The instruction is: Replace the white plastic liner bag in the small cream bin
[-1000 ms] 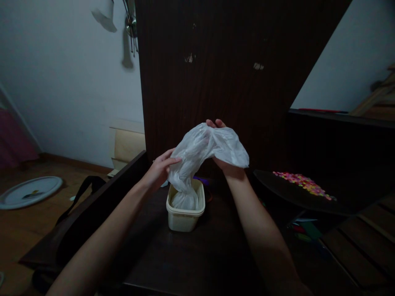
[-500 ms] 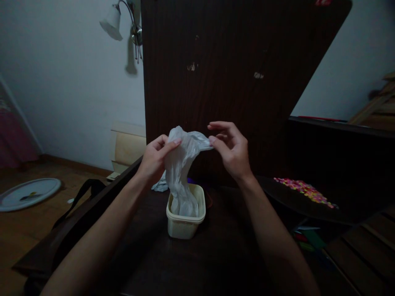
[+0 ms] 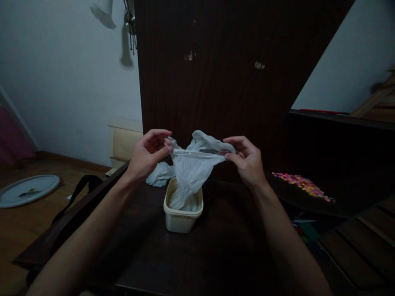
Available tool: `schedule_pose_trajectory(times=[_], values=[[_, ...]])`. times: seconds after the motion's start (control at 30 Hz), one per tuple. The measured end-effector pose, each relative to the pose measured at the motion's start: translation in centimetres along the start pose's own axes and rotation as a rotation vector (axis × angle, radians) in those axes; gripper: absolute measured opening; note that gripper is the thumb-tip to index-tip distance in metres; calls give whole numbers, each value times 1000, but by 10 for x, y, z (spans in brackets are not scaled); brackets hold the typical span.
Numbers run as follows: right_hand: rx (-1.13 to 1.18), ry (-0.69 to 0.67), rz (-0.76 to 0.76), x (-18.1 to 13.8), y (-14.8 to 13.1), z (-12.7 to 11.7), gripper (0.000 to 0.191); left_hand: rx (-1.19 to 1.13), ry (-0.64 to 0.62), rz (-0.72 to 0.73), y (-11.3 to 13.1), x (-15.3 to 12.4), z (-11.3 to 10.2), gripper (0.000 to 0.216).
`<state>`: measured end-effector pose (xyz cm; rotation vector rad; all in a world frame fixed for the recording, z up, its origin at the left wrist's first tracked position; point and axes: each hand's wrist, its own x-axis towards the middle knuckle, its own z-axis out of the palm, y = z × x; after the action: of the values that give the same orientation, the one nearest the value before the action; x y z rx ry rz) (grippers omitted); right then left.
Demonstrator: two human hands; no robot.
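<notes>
A thin white plastic bag (image 3: 193,172) is stretched between my two hands, its mouth spread wide. My left hand (image 3: 149,152) pinches one edge of the mouth between thumb and fingers. On the other side, my right hand (image 3: 247,158) pinches the opposite edge the same way. The lower part of the bag hangs down into a cream plastic tub (image 3: 183,222), which stands upright on the dark wooden surface. What lies under the bag inside the tub is hidden.
A crumpled white plastic bag (image 3: 160,174) lies behind the tub on the left. A dark wooden panel (image 3: 216,82) rises at the back. Small pink and yellow pieces (image 3: 304,185) lie on a shelf at right. A white round lid-like disc (image 3: 29,191) rests on the floor at left.
My hands have moved apart, and the bag's bunched top has been pulled open into a wide mouth. More of the crumpled bag behind the tub now shows. The view has tilted down slightly.
</notes>
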<state>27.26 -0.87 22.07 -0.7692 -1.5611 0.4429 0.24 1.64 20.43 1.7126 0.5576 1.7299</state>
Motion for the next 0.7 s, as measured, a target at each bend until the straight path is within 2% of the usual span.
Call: schedule_pose_trajectory(times=[0.07, 0.13, 0.23, 0.27, 0.3, 0.37, 0.43, 0.53, 0.6, 0.67, 0.7], values=[[-47, 24, 106, -11, 10, -11, 27, 119, -40, -17, 5, -7, -10, 31], [-146, -77, 262, -25, 17, -21, 27, 305, -140, -22, 14, -17, -18, 29], [-453, -504, 449, -44, 16, -30, 18, 627, -449, -3, 32, -34, -23, 37], [-582, -621, 444, -49, 12, -30, 15, 702, -576, -19, 36, -38, -23, 41], [-702, -679, 406, -53, 8, -28, 14, 763, -686, -47, 40, -43, -22, 45], [-857, -636, 277, -57, -3, -20, 16, 850, -809, -94, 42, -48, -18, 46], [-837, -602, 163, -57, -11, -7, 26, 894, -815, -69, 37, -50, -15, 42], [-646, -796, 82, -58, -10, 10, 44, 827, -791, 20, 22, -48, -14, 36], [-562, -841, 40, -59, -3, 16, 31, 708, -778, 19, 10, -46, -17, 21], [-506, -726, -12, -59, 5, 17, 13, 565, -698, -7, 1, -44, -19, 7], [-478, -630, -33, -59, 8, 16, 14, 496, -637, -19, 0, -43, -20, 5]])
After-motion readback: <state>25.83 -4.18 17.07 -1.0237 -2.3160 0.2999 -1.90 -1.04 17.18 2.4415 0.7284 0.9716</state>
